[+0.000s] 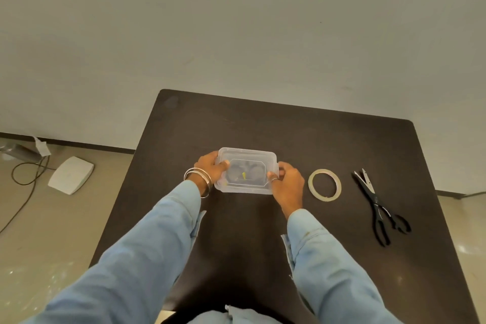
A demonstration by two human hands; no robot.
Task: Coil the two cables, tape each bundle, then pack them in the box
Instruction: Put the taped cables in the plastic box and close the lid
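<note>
A clear plastic box with its lid on stands in the middle of the dark table. Through the lid I make out dark coiled cables and a small yellow bit inside. My left hand grips the box's left end, thumb on the lid. My right hand grips the right end, thumb on the lid's corner.
A roll of clear tape lies flat just right of my right hand. Black scissors lie further right, blades partly apart. On the floor at left are a white flat device and a dark cord.
</note>
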